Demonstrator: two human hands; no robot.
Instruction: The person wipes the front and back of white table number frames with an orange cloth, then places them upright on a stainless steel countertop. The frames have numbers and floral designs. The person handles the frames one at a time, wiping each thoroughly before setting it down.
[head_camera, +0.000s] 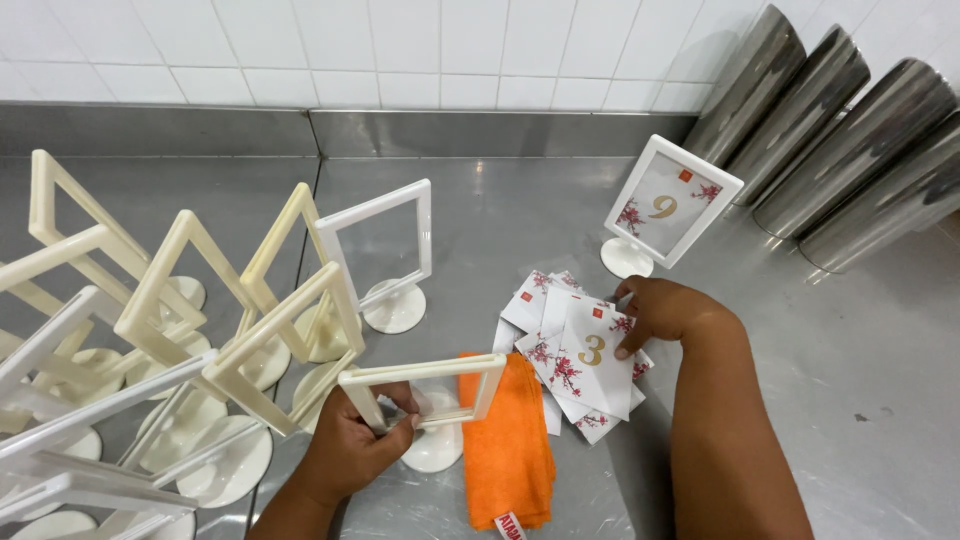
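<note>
My left hand (350, 445) is clenched around the lower corner of an empty frame (425, 385), a cream stand tilted nearly flat, its round foot (435, 450) resting on the steel desk (520, 220) just beside an orange cloth (508, 450). The grip is firm, thumb on top, fingers curled under the frame's bar. My right hand (665, 315) rests on a loose pile of cards (575, 355), white with red blossom prints and gold figures; my fingertips (625, 350) press the top card, and the grip there is loose, touching rather than clasping. The pile lies on the desk right of the cloth, overlapping its edge. Beyond my right hand stands a filled frame (670, 205), upright on its foot, with a card already inside. To my left, many empty frames (170, 330) stand crowded together, leaning at different angles, and one white frame (385, 250) stands apart nearer the middle. At the far right, four steel cylinders (840, 130) lean against the tiled wall (400, 50).
</note>
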